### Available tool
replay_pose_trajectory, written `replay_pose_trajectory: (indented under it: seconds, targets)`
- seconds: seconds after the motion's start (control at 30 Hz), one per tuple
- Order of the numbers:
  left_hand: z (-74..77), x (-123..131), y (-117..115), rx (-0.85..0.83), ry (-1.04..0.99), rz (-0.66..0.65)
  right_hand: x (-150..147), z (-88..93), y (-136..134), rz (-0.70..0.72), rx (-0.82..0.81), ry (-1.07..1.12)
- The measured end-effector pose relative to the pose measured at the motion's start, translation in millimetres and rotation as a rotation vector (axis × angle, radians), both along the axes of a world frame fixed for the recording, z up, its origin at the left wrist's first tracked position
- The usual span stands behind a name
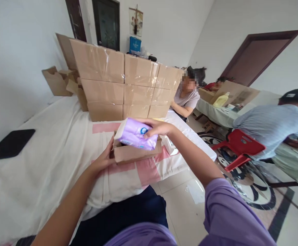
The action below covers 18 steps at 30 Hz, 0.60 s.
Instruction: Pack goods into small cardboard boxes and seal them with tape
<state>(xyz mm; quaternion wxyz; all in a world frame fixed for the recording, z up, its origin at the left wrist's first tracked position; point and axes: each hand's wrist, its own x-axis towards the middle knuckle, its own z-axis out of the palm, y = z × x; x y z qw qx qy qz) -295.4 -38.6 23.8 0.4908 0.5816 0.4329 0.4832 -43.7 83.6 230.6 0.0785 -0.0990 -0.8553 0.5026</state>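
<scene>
A purple and white plastic-wrapped package (134, 138) is tilted over a small open cardboard box (135, 154) on the cloth-covered table. My right hand (159, 128) grips the package from above, with the thumb on its printed front. My left hand (106, 158) holds the box at its left side, fingers along the outer wall and partly hidden behind it. The package covers most of the box's opening. Just right of the box lies a small white packet (169, 145).
Behind the box stands a wall of stacked, taped cartons (138, 83), with open cartons (57, 80) at its left. A black flat object (10, 144) lies at far left. One person (187, 99) sits beyond the cartons; another sits right on a red chair (243, 143).
</scene>
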Motion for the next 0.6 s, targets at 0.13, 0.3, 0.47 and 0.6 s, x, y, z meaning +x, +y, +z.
replay_pose_trajectory:
  seconds: [0.13,0.3,0.47,0.6]
  targets:
    - [1.2,0.5,-1.1,0.037,-0.011,-0.048,0.9,7.9,18.7,-0.072,0.228,0.068]
    - [-2.8,-1.3,2.6,0.086,-0.020,-0.089,3.4,4.9,10.5,-0.012,0.550,-0.126]
    - [-3.4,-3.2,5.7,0.112,-0.017,-0.125,5.4,-16.5,-7.6,0.021,0.727,-0.306]
    - [-7.9,-3.7,8.7,0.155,-0.030,-0.106,2.0,-22.7,-10.1,0.035,0.863,-0.381]
